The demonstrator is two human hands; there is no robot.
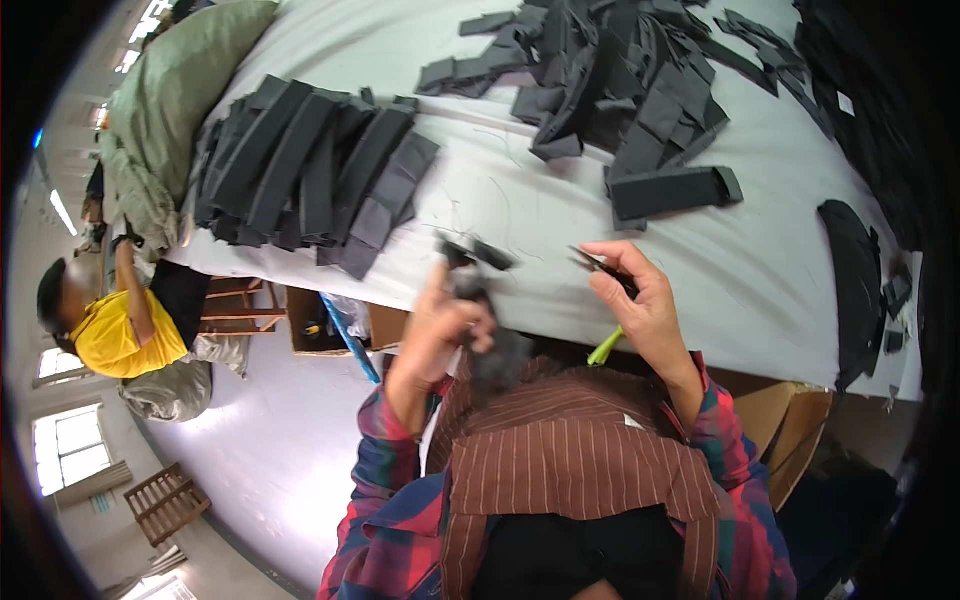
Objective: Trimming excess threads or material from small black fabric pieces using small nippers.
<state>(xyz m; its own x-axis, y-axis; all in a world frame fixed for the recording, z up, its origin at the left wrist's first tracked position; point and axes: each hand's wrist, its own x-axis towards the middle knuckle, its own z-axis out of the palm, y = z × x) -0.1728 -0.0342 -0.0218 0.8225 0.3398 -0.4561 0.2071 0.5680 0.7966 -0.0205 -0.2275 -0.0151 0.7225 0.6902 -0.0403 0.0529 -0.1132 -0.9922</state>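
Note:
My left hand is closed on a dark grey fabric strip, which hangs over the table's near edge and is smeared by motion. Between the thumb and fingers of my right hand is a pair of dark thread snips, its pointed tips toward the left. Below that hand a yellow-green tag-like piece shows; I cannot tell what it is fixed to. Loose thread ends lie on the white table cover beyond my left hand.
Grey fabric strips lie in a row at the left and in a loose heap at the far side. Black fabric lines the right edge. Cardboard boxes stand below the table. A person in yellow is at the left.

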